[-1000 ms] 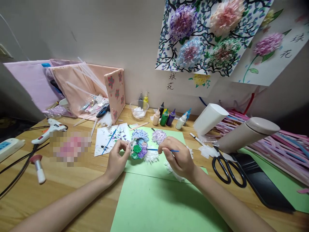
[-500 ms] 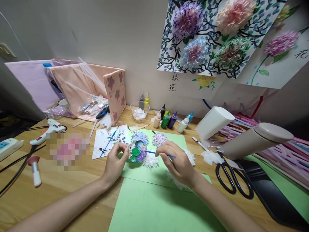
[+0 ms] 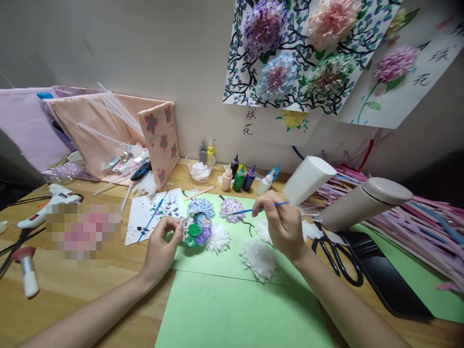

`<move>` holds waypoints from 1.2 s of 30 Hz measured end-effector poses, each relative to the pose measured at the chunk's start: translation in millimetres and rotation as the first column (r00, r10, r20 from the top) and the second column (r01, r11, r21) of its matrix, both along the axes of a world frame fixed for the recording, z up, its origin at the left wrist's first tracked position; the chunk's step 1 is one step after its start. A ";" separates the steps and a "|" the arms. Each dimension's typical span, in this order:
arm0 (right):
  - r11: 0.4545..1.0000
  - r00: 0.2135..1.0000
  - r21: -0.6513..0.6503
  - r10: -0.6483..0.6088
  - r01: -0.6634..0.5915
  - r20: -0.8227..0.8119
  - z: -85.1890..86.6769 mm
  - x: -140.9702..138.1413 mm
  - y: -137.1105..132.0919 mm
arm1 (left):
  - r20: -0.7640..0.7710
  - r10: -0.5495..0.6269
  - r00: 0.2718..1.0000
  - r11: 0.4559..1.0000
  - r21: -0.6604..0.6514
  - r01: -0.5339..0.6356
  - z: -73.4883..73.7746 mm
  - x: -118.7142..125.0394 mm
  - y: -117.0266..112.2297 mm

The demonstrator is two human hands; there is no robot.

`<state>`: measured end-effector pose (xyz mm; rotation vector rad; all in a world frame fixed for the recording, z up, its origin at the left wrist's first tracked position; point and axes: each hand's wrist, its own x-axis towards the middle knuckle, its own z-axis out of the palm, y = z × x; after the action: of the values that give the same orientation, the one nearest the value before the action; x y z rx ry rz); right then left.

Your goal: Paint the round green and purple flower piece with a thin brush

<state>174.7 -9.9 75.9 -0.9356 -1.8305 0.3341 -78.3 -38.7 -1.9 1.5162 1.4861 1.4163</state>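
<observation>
My left hand point(image 3: 163, 244) pinches the edge of a small round paint palette point(image 3: 196, 230) with green, blue and purple wells, tilted above the green paper sheet point(image 3: 232, 261). My right hand point(image 3: 284, 224) grips a thin blue paintbrush point(image 3: 259, 209); its tip touches a purple tissue flower point(image 3: 232, 209) glued to the sheet. A blue tissue flower point(image 3: 201, 207) lies behind the palette. White tissue flowers point(image 3: 259, 258) lie on the sheet near my right wrist, another white flower point(image 3: 217, 238) lies right of the palette.
A second green sheet point(image 3: 235, 314) lies nearest me. Paint bottles point(image 3: 242, 178) and a clear bowl point(image 3: 198, 166) stand by the wall. Black scissors point(image 3: 337, 258), a lamp point(image 3: 362, 203), a paint-spattered paper point(image 3: 152, 212) with a brush, a glue gun point(image 3: 47, 205) and pink boxes point(image 3: 108, 130) surround the work.
My right hand lifted the brush off the palette and moved it right and away to the purple flower. The white flowers under that hand now show. The left hand kept the palette.
</observation>
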 end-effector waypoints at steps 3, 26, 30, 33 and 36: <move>0.998 0.996 -0.047 -0.041 0.045 0.085 -1.0 7.4 10.0 | -0.002 0.004 1.000 1.000 -0.003 -0.004 -1.5 -1.2 1.2; 0.999 0.976 0.021 0.039 -0.045 0.213 -26.2 -2.0 17.4 | -0.008 -0.002 1.000 1.000 -0.016 0.002 -0.3 -2.7 1.1; 0.999 0.983 0.029 0.021 -0.027 0.180 -26.2 -0.9 18.9 | -0.024 0.009 1.000 1.000 -0.010 -0.009 0.8 -1.5 0.5; 1.000 0.986 0.004 0.023 -0.024 0.163 -26.4 0.3 19.5 | -0.008 0.010 1.000 1.000 -0.008 -0.010 1.6 -0.9 0.8; 1.000 0.983 -0.010 0.028 -0.026 0.182 -27.0 0.3 19.8 | -0.009 0.014 1.000 1.000 -0.017 -0.014 2.4 -0.7 0.8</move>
<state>175.0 9.8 48.9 -0.9742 -2.0118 0.2800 -79.1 -37.8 0.4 1.5066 1.5130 1.4032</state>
